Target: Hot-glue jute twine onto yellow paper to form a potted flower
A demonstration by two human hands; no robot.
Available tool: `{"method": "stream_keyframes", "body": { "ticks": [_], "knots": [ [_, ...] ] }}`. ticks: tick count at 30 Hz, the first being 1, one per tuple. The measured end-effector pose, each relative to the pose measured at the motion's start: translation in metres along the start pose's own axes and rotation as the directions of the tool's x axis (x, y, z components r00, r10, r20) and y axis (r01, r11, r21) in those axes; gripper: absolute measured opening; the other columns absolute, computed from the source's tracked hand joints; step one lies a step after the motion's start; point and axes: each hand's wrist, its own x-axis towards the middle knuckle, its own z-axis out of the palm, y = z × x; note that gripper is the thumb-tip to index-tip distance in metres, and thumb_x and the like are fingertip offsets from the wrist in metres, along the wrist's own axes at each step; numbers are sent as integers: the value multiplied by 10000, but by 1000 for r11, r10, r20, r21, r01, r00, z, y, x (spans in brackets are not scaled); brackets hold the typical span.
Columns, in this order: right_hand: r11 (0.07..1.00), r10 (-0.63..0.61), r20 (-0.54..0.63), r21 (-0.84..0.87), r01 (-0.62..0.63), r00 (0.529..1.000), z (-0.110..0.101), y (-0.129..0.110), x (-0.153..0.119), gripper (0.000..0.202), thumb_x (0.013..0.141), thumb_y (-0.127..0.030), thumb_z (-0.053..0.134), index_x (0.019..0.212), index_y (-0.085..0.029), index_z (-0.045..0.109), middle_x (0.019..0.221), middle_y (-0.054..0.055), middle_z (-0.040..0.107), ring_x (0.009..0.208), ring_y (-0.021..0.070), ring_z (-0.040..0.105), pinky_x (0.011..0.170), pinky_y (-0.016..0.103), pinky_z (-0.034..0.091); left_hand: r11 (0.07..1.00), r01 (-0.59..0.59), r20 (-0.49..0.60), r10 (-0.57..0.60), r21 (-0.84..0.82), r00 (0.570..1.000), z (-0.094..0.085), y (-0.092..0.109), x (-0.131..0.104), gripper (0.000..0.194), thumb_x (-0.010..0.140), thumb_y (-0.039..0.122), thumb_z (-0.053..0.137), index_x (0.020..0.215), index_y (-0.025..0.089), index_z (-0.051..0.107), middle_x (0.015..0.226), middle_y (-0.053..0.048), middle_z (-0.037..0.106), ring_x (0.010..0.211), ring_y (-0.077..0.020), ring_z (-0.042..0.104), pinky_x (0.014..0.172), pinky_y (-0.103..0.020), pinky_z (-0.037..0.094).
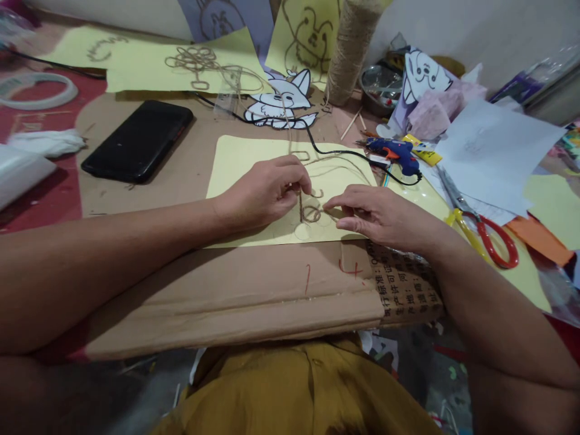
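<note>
Brown string (312, 212) lies in small loops near the middle of a yellow sheet (235, 172) in the head view, between the person's 2 bare hands. Faint drawn lines show on the sheet around the loops, and thinner lengths of string run across its upper part. The left hand (281, 190) rests over the sheet with its fingers curled down and its thumb close to them, just beside the string; I cannot tell whether its grip has hold of any. The right hand (369, 211) comes in from the other side, its index fingertip at the string's loops and its thumb slightly apart below; whether this grip pinches the string I cannot tell.

Under the sheet is a piece of cardboard (254, 275) with a red 1 and 4 on it, lying on a red desk (27, 208). To the left are a black phone (138, 142) and a roll of tape (67, 95). Beyond the sheet, a fox cutout (290, 96) lies near an upright spool of twine (353, 54) and a metal bowl (376, 106). To the right, a blue glue gun (394, 154) sits beside a black cord (335, 152), with scissors (469, 212) with red and yellow handles nearer the person.
</note>
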Motion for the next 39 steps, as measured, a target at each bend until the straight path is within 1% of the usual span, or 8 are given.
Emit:
{"method": "stream_keyframes", "body": {
  "ticks": [7,12,17,21,28,32,36,39],
  "knots": [
    [1000,19,-25,-1,-19,1000,-3,2,-2,447,1043,-516,596,1316,-196,748,1183,116,775,1024,245,700,910,353,508,997,-71,38,72,-23,997,0,-1,-1,286,833,43,548,993,174,747,1024,-86,743,914,-201,695,764,-300,529],
    [997,74,-25,-12,-74,997,-11,1,-8,429,1047,-543,564,1213,-205,769,1153,100,806,971,231,721,810,319,510,976,-211,115,216,-57,970,-2,2,0,314,869,101,578,1079,210,783,1145,-88,782,1067,-240,706,973,-391,535],
    [999,42,30,-34,-41,999,-12,2,-9,261,947,-384,717,1135,-209,763,1032,62,794,858,191,677,772,302,494,976,-213,167,218,-49,961,2,1,0,269,923,177,601,1102,231,794,1214,-94,781,1102,-247,713,1026,-419,516],
    [999,28,22,-33,-27,999,-9,3,-7,164,930,-247,671,1054,-213,773,949,44,786,799,175,655,746,298,475,970,-234,146,242,-66,959,4,1,0,238,958,206,607,1102,220,796,1192,-110,773,1085,-245,710,983,-397,540],
    [999,9,32,-40,-8,999,-6,2,-7,334,961,-259,654,1270,-195,762,1100,73,801,933,208,694,836,324,496,970,-244,162,243,-10,956,2,3,-3,279,980,187,605,1196,218,779,1210,-120,762,1074,-249,703,962,-392,535],
    [999,0,39,-37,2,999,-6,2,-6,336,963,-258,654,1279,-214,762,1149,77,800,988,221,702,881,338,508,964,-267,184,258,23,948,2,4,-3,271,984,188,599,1167,235,793,1203,-111,761,1065,-248,700,967,-399,532],
    [999,24,31,-34,-23,999,-6,3,-5,321,954,-256,663,1256,-204,758,1075,67,793,908,201,683,830,320,495,978,-207,146,209,-28,967,-4,5,-1,252,998,215,597,1159,215,791,1201,-119,767,1091,-246,706,984,-398,550],
    [999,41,15,-30,-40,999,-7,5,-5,314,952,-300,679,1237,-196,758,1011,61,774,856,191,665,783,307,477,999,-43,35,43,-16,998,-12,-1,3,220,994,260,606,1094,217,797,1173,-98,775,1098,-238,717,992,-380,566]
  ]
}}
